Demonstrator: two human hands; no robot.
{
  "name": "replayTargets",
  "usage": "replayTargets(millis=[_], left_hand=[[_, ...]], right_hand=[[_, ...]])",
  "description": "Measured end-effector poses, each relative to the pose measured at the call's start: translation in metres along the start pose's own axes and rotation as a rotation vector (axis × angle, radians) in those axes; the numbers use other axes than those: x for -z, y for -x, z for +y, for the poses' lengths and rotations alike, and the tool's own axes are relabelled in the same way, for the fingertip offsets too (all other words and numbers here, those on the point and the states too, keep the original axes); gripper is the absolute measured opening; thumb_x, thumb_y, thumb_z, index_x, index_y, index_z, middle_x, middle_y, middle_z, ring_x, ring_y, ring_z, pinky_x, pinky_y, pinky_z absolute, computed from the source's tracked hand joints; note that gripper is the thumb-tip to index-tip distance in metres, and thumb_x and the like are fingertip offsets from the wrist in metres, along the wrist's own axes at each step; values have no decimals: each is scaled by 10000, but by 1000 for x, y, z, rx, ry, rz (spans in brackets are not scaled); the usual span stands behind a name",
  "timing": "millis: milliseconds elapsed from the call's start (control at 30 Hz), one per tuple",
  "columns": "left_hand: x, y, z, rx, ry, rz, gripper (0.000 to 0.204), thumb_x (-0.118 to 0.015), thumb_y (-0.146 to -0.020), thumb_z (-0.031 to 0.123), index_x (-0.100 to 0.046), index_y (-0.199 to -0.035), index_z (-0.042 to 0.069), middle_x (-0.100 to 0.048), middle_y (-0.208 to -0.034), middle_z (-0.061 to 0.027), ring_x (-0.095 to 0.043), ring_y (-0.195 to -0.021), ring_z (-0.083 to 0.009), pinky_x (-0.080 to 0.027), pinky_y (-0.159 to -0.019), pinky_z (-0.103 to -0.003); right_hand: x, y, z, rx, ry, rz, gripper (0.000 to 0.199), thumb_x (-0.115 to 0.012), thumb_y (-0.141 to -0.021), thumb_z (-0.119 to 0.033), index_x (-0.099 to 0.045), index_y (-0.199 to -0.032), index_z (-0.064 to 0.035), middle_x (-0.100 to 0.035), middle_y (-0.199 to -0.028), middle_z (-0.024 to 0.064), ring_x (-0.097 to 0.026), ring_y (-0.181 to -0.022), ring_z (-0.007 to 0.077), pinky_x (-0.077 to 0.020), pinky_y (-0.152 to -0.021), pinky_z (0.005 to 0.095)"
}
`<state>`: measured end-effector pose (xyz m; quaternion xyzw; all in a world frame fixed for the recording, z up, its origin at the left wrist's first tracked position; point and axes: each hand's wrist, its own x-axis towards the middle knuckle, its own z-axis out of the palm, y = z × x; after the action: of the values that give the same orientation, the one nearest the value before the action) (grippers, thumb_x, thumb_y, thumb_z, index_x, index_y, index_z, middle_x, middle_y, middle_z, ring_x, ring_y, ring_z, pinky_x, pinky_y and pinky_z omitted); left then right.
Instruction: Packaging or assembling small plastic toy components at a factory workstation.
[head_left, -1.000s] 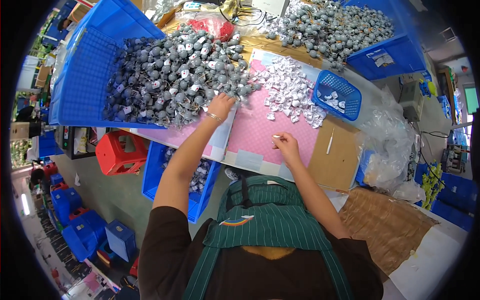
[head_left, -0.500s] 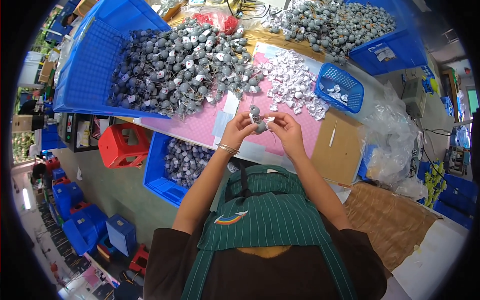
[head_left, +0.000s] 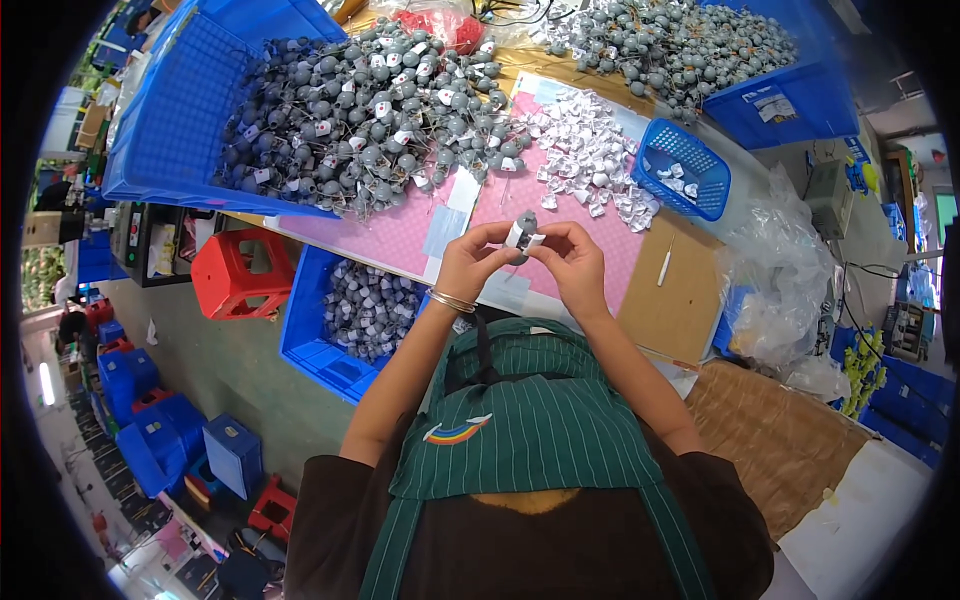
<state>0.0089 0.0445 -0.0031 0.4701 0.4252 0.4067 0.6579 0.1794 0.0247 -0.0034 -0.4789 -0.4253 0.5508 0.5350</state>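
Grey round part (head_left: 522,224) with a white tag (head_left: 524,240) is sitting between both hands, raised above the near edge of the desk (head_left: 400,228). I am seeing the left hand (head_left: 470,266) pinching it from the left and the right hand (head_left: 570,262) closing on the tag from the right, both equally near. Beyond them, loose white tags (head_left: 585,160) are lying mid-desk, a heap of grey parts (head_left: 370,110) is spilling toward the far left corner, and a small blue basket (head_left: 683,170) is standing right.

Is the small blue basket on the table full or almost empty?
Almost empty. The small blue basket holds only a few white pieces, and most of its mesh bottom shows bare.
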Motion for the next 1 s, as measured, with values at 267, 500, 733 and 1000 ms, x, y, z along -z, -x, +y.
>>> replayTargets(millis=[267,500,733,1000], left_hand=[[-2,6,-5,81,-159,24,476,-633,-813,40,-488,-1263,-10,-629,-1061,-97,-632,-862,-153,-516,-754,-273],[-7,20,-3,-6,-346,-50,560,-676,-765,109,-477,-1283,29,-655,-968,-117,-644,-843,-148,-515,-710,-277],[5,22,1,119,-537,-114,579,-682,-749,73,-475,-1289,35,-631,-1019,-77,-607,-813,-122,-499,-725,-266],[155,70,-92,231,-898,401,488,-706,-707,145,-561,-1158,25,-642,-981,-149,-626,-854,-229,-493,-747,-325]], right_hand=[[-2,-1,9,-70,90,12,325,-685,-758,-16,-533,-1043,17,-610,-940,74,-601,-823,140,-500,-708,254],[3,-4,26,-208,51,-161,349,-650,-813,-132,-507,-1095,18,-600,-960,67,-573,-882,135,-487,-689,265],[-7,-2,48,-359,-106,-163,351,-646,-827,-175,-516,-1102,0,-594,-980,64,-573,-855,132,-484,-695,288],[32,-18,103,-413,306,-117,392,-687,-790,-235,-551,-1086,-18,-607,-932,104,-583,-784,160,-492,-661,287]])
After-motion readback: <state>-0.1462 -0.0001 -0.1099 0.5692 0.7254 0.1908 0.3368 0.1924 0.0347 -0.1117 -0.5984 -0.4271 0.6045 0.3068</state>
